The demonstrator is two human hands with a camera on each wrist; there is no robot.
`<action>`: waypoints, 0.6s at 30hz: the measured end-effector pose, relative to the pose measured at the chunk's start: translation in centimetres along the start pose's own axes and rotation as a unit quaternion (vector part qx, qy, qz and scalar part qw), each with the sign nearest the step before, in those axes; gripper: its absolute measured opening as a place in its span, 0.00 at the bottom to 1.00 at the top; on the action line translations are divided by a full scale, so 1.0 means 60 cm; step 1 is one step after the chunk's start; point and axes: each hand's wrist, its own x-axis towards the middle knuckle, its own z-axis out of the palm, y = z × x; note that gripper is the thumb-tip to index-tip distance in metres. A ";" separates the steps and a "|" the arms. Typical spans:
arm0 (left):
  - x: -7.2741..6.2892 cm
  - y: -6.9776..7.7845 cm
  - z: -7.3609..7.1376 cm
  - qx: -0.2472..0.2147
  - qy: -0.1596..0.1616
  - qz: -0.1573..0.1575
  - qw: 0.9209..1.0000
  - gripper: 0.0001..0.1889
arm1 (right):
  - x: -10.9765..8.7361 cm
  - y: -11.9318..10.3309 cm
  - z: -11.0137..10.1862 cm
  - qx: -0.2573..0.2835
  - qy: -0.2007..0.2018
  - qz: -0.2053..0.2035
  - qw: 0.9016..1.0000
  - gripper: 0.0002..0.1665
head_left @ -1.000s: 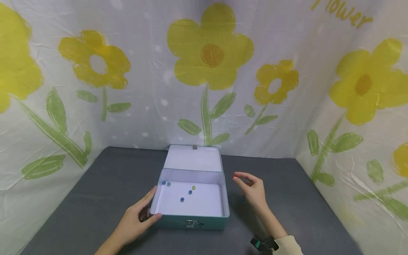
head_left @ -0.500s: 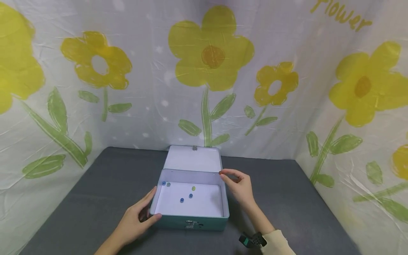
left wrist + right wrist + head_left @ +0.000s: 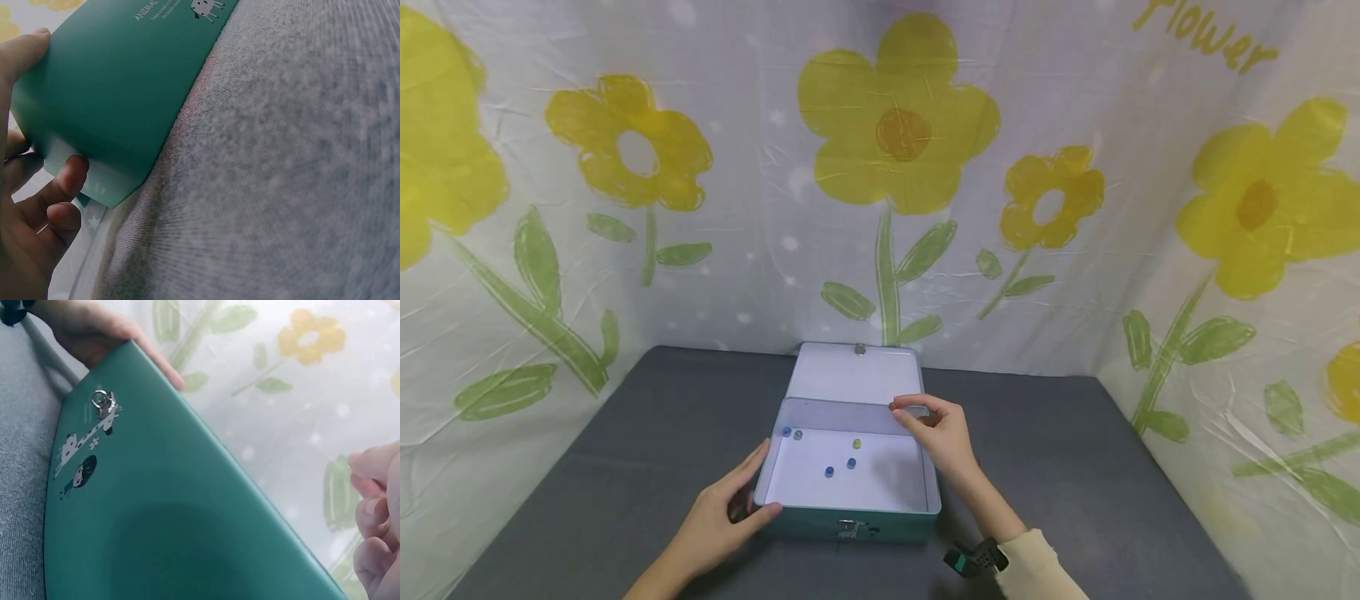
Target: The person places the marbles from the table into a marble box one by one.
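A green metal box (image 3: pixel 854 527) stands on the table with its white-lined lid (image 3: pixel 855 374) folded back. Small beads lie on its white floor: a yellow-green bead (image 3: pixel 857 444), a greyish-green bead (image 3: pixel 798 435) and several blue ones, such as the blue bead (image 3: pixel 829 472). My left hand (image 3: pixel 718 510) holds the box's front left corner, thumb at the front rim, fingers along the left side. Between thumb and index finger, my right hand (image 3: pixel 942 433) pinches a small reddish-brown bead (image 3: pixel 892 407) above the box's back right part. In the right wrist view that bead is hidden.
The box rests on a dark grey table (image 3: pixel 1060 475). Behind and beside the table hangs a white curtain (image 3: pixel 737 275) printed with yellow flowers. A dark watch-like band (image 3: pixel 973 558) is at the right wrist, by a cream sleeve.
My right hand has moved left from beside the box to over it, carrying the reddish-brown bead. One blue bead has shifted slightly on the box floor. My left hand stays put.
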 end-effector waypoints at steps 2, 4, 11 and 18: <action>0.000 -0.001 0.000 -0.001 -0.002 -0.005 1.000 0.43 | 0.001 0.000 0.005 -0.009 -0.014 -0.004 1.000 0.08; 0.000 -0.001 0.001 -0.002 -0.004 -0.010 1.000 0.43 | 0.003 0.003 0.008 -0.018 -0.030 -0.005 0.999 0.08; 0.000 -0.001 0.001 0.003 -0.007 -0.015 1.000 0.43 | 0.004 0.010 0.017 -0.062 -0.061 0.016 0.996 0.07; 0.000 0.001 0.000 0.008 -0.012 -0.022 1.000 0.43 | 0.004 0.007 0.021 -0.088 -0.066 0.011 0.994 0.08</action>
